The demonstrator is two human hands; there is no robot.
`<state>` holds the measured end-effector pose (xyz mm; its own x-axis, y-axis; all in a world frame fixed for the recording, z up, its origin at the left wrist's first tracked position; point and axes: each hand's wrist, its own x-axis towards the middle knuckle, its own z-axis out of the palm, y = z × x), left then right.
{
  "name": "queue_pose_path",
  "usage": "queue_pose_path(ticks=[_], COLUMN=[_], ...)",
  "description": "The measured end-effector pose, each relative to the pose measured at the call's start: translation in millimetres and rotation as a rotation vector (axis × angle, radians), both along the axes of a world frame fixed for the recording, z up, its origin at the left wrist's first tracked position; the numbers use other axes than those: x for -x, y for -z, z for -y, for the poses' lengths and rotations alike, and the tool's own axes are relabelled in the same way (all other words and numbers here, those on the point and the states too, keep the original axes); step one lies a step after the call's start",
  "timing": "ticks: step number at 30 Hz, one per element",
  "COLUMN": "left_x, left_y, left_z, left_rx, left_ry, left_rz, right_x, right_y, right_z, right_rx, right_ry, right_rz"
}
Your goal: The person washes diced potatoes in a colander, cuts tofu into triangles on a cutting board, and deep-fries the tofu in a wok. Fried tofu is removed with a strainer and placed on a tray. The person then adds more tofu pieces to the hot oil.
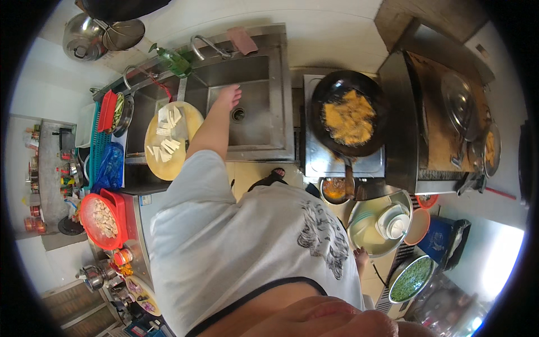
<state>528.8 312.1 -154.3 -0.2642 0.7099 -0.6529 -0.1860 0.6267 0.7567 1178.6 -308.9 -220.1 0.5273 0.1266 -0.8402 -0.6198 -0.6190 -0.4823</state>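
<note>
My left hand [229,97] reaches over a stainless-steel sink basin [257,122], near its drain, with nothing visible in it. Beside that forearm, a round cutting board [156,168] rests across the sink edge. It carries white cut strips [169,147] and what looks like a cleaver blade [181,128]. Down at my side, my right hand [361,255] is at the rim of a large metal basin [358,210] holding cloudy liquid and white bowls [396,225]. Whether its partly hidden fingers grip the rim cannot be told.
A black wok [377,105] with golden pieces [349,118] frying in oil sits on the stove, its handle [348,177] pointing towards me. Faucets [204,46] and a green soap bottle [173,62] line the sink. A red basin [122,219] stands left, a bowl of chopped greens [412,280] right.
</note>
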Motion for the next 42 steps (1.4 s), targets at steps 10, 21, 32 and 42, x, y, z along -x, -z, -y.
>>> queue_pose_path(ticks=[10, 21, 32, 42], left_x=[85, 78, 74, 84], left_y=[24, 65, 122, 122], left_z=[-181, -125, -81, -143], left_rx=[-0.161, -0.387, 0.111, 0.049], left_ry=[-0.037, -0.543, -0.3, -0.277], left_rz=[0.09, 0.904, 0.79, 0.467], right_x=[118, 223, 217, 246], right_y=[-59, -89, -88, -79], right_z=[-1, -16, -53, -20], right_rx=[0.08, 0.329, 0.235, 0.247], right_ry=[-0.436, -0.316, -0.367, -0.321], right_rz=[-0.019, 0.091, 0.111, 0.095])
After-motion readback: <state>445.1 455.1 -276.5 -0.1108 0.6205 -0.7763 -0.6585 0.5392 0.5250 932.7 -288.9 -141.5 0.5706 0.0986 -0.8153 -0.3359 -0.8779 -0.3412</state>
